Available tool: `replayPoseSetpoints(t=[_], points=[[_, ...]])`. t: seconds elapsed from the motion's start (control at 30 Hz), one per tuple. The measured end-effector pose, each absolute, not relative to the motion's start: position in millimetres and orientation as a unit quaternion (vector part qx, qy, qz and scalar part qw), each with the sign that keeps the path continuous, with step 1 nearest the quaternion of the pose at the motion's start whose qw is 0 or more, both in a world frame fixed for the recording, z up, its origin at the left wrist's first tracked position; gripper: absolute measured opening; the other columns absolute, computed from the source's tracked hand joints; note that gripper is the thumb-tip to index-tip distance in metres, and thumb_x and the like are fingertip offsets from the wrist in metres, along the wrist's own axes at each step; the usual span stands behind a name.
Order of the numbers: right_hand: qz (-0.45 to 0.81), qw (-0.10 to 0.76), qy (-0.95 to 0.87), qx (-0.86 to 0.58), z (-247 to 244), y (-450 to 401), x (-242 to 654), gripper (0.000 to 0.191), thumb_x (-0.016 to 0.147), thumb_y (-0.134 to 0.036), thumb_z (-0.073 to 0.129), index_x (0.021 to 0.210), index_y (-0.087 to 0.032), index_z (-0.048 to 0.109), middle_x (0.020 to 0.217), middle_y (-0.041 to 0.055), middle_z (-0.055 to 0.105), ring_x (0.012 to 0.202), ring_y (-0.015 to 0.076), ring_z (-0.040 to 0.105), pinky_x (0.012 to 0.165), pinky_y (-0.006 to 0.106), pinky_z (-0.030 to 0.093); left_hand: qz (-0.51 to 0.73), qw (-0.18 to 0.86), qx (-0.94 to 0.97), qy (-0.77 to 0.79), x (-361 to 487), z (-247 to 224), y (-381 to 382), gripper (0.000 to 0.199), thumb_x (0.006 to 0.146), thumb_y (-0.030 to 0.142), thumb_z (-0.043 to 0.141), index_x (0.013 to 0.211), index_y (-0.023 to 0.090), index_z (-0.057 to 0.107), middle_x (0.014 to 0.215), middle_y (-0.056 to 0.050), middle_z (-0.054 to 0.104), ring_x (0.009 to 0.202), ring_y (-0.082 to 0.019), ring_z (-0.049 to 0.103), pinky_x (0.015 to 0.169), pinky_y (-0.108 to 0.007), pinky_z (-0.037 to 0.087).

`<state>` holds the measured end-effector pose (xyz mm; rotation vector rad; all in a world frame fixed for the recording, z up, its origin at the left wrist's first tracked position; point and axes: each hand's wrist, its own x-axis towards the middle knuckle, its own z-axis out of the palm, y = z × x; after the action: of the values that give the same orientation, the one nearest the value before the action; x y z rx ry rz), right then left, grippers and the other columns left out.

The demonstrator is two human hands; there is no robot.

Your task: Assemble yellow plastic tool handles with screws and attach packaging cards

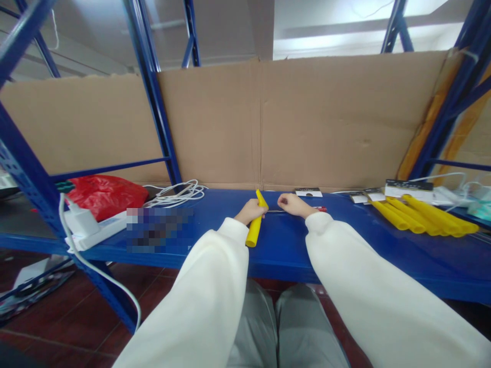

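My left hand (252,210) is closed around the middle of a yellow tube (252,234), which lies slanted with its wider round end towards me. To its right, my right hand (293,203) is closed with thumb and fingertips pinched together; whatever is between them is too small to make out. A thin metal shaft (274,211) shows between the hands, and a red handle (321,208) sticks out beyond my right wrist. They look like one screwdriver lying on the blue tabletop (284,245), partly hidden by the right hand. A black-and-white card (309,192) lies behind my right hand.
Several more yellow tubes (418,217) with black-and-white cards (408,189) lie at the right. On the left are a red plastic bag (105,197), a coiled white cable (178,194) and a white power strip (103,232). Cardboard (326,122) and blue posts (153,92) stand behind.
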<state>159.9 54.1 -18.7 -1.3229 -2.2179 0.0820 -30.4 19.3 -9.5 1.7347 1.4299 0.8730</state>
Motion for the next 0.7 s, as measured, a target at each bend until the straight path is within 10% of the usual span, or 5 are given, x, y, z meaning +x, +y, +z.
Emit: replayPoseSetpoints(t=[0.7], points=[[-0.052,0.139,-0.882,-0.448,-12.7,19.1,119.2,0.017,0.093,-0.033,0.063,0.088,-0.019,0.072,0.103,0.0101,0.065,0.101,0.0250,0.056,0.084,0.035,0.035,0.334,0.253,0.657,0.627,-35.7,-2.1,20.1,0.011,0.071,0.008,0.060,0.063,0.013,0.066,0.070,-0.008,0.071,0.073,-0.019,0.068,0.057,-0.022,0.045]])
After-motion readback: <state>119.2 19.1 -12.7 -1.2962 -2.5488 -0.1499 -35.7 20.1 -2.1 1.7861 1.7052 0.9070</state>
